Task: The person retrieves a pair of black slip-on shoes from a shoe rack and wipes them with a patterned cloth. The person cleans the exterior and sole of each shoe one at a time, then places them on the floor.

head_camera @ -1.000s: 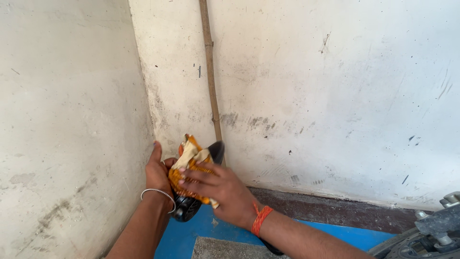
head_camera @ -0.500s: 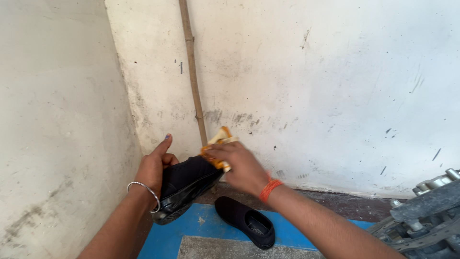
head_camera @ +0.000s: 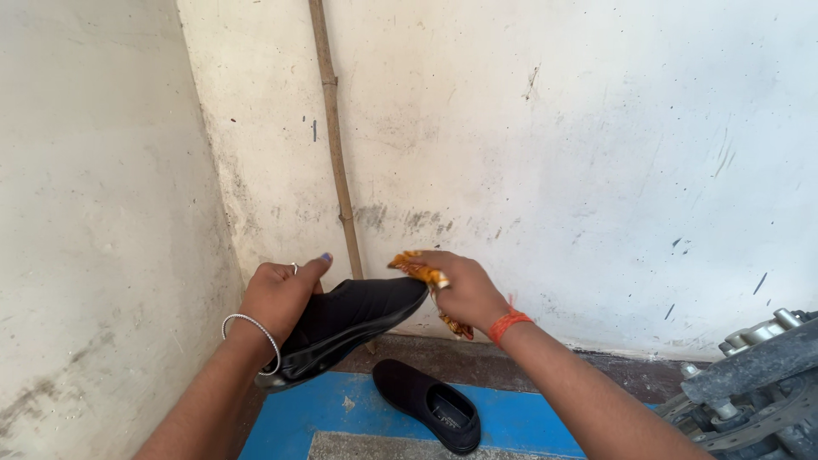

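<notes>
My left hand (head_camera: 277, 296) grips a black shoe (head_camera: 349, 328) by its heel end and holds it tilted, toe pointing right. My right hand (head_camera: 460, 290) is closed on a crumpled orange and yellow cloth (head_camera: 417, 268) and presses it against the toe of that shoe. A silver bangle sits on my left wrist, an orange thread band on my right wrist. A second black shoe (head_camera: 430, 405) lies on the floor below, opening upward.
White stained walls meet in a corner at left. A thin bamboo stick (head_camera: 334, 145) leans upright against the wall behind the shoe. A blue floor strip (head_camera: 520, 422) runs along the wall. Grey metal machinery (head_camera: 754, 383) fills the lower right.
The cloth has slid from covering the middle of the shoe to its toe. The shoe now shows fully, and the view has shifted so the second shoe and the machinery appear.
</notes>
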